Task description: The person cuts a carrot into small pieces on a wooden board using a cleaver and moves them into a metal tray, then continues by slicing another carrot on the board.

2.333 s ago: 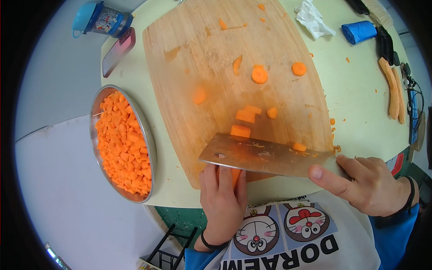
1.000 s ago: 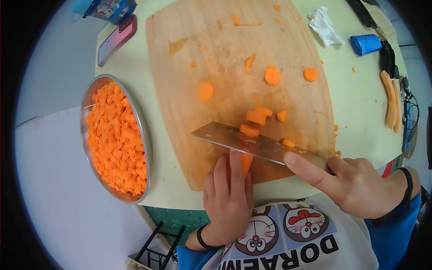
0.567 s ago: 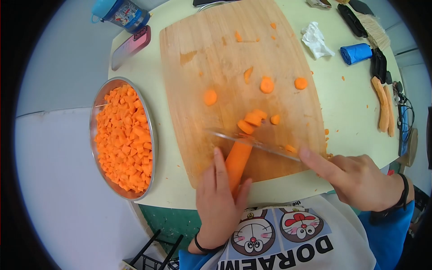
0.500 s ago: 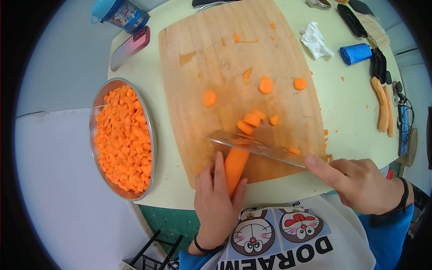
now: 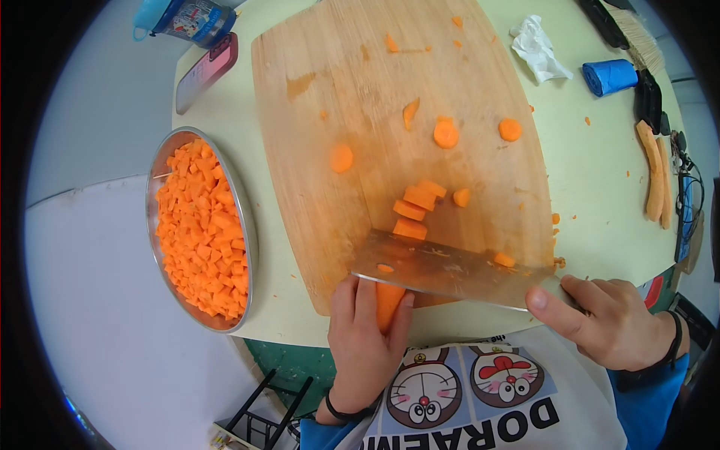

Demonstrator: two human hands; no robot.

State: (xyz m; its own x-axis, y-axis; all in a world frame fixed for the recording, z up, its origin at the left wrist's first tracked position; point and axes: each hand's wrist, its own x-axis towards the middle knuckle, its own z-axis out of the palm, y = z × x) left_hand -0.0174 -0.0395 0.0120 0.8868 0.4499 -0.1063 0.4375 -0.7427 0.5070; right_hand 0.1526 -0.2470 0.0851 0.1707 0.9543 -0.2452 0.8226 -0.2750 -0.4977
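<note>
My left hand (image 5: 366,337) is closed around the uncut end of a carrot (image 5: 388,304) at the near edge of a wooden cutting board (image 5: 300,195). In my right hand (image 5: 611,319) is the handle of a broad-bladed kitchen knife (image 5: 457,270). Its blade lies across the carrot, close to my left fingertips, and hides part of it. Beyond the blade, several cut carrot pieces (image 5: 409,210) sit in a row. Round carrot slices (image 5: 445,133) and small scraps are scattered farther up the board.
Left of the board, a metal bowl (image 5: 250,247) holds many diced carrot pieces. A pink phone (image 5: 208,71) and a blue-lidded container (image 5: 191,21) are at the far left. To the right lie crumpled tissue (image 5: 538,49), a blue roll (image 5: 609,77) and two whole carrots (image 5: 654,172).
The knife has come nearer to my left hand, its blade now tilted more flat to view. Another piece stands separated in the row. The whole view has shifted slightly.
</note>
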